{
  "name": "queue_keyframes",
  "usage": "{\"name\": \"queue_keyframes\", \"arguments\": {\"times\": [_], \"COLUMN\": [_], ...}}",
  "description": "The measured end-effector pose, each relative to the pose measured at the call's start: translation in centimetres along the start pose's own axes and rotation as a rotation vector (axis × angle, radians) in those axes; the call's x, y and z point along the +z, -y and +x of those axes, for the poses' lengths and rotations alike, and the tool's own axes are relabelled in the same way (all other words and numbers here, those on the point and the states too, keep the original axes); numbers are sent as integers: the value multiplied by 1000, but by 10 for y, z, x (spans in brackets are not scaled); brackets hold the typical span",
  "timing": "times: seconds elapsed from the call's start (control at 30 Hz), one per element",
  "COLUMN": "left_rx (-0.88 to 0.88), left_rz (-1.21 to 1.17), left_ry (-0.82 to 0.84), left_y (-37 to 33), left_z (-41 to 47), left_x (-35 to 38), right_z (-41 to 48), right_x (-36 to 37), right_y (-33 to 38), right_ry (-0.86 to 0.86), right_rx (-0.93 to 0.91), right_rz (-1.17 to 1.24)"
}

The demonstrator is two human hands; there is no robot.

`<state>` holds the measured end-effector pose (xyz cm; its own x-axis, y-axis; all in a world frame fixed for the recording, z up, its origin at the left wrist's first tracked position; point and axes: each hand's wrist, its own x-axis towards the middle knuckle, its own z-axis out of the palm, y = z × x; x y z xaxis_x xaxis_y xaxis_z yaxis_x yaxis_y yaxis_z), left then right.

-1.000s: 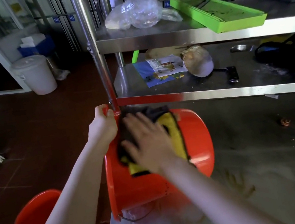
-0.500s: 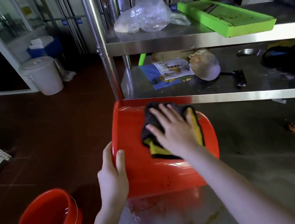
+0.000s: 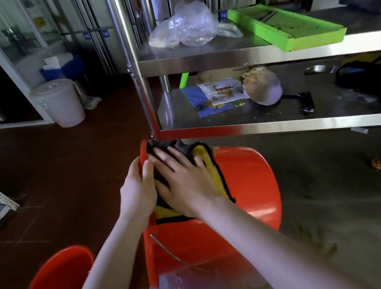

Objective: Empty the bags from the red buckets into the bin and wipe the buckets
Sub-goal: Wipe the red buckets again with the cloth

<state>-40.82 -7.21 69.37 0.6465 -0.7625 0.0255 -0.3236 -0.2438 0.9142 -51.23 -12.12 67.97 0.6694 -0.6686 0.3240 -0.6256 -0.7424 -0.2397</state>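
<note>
Bucket lies on side on table. Left hand grips its rim. Right hand, fingers flat, presses cloth on bucket.

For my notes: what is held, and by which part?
The left hand grips the bucket on the table by its rim; right hand only presses the cloth on it.
</note>
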Motion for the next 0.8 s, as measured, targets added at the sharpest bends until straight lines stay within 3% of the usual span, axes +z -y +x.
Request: {"name": "queue_keyframes", "arguments": {"times": [0.1,0.23,0.33,0.4,0.5,0.57,0.63,0.7,0.8], "left_rx": [-32,-95,-97,-91,-97,-136,-166,-85,189], "left_rz": [29,57,50,55,92,102,-13,-84,138], "left_ry": [9,12,50,68,55,79,152,170,15], "left_y": [0,-6,-9,-16,-27,-26,-16,-7,14], "left_z": [12,25,31,33,37,40,35,11,-41], "left_x": [-16,-29,-28,-22,-10,-12,-22,-27,-17], "right_z": [-8,-37,-50,-43,-20,-12,-8,-1,10], "right_x": [-3,-7,-9,-6,-1,6,11,12,10], "right_y": [-34,-112,-130,-109,-39,6,22,11,-4], "right_ry": [26,148,172,94,-21,-36,-17,2,36], "right_rx": [67,331,421,405,188,22,-28,16,73], "right_rz": [-8,31,74,34,78,81,38,6,4]}}
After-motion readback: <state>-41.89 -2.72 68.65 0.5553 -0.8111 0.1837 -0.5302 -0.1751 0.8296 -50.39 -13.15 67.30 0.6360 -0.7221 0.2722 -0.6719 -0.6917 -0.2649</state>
